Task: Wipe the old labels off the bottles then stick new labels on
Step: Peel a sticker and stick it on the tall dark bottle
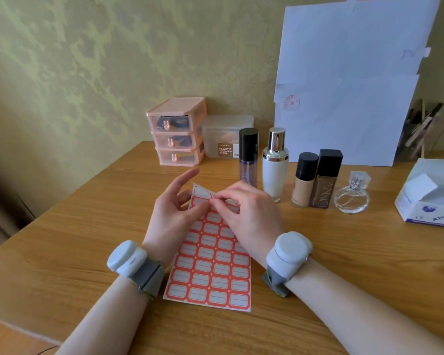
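Fingertips of right hand (244,211) pinch label (212,198) on sheet (210,265).

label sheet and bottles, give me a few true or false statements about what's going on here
1. Both hands work at the far end of the label sheet. True.
2. The right hand holds a bottle. False: its fingers pinch a label on the sheet.
3. Five bottles stand beyond the sheet. True.
4. The perfume bottle lies on its side. False: it stands upright.
5. The alcohol pad box is closed. False: its top is open.
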A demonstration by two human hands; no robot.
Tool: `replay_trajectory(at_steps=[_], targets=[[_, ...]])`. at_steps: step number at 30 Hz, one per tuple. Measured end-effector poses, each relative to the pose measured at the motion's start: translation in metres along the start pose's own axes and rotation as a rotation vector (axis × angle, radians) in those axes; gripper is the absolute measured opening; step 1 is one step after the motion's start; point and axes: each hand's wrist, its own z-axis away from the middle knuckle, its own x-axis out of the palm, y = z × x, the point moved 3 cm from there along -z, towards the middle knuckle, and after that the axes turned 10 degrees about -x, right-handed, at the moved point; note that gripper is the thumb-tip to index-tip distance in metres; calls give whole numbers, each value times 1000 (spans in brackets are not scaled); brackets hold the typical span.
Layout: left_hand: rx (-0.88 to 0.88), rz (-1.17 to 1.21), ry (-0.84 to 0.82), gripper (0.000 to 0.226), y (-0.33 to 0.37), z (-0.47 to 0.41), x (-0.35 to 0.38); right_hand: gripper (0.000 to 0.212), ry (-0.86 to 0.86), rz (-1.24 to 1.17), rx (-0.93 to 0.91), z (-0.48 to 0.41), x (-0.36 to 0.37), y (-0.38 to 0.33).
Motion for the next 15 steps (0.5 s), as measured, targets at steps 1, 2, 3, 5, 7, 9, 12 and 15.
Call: replay_trajectory(at_steps=[1,2,3,5,7,9,12,15], targets=[[12,-19,1,58,0,0,0,21,0,-7,4,0,0,0],[20,-30,2,57,0,0,0,21,1,-17,9,0,0,0],[28,-34,5,57,1,0,-1,22,3,-25,10,0,0,1],[42,-44,7,56,1,1,-1,23,2,-34,5,0,0,0],[52,-57,7,56,1,1,-1,24,4,-40,1,-1,0,0],[52,-62,5,56,1,1,-2,22,12,-34,-8,-1,-1,-1],[38,-56,-6,57,0,1,0,18,23,-24,-12,0,-2,-2],[21,-61,-13,58,-2,1,-1,16,42,-36,6,1,-2,-1]])
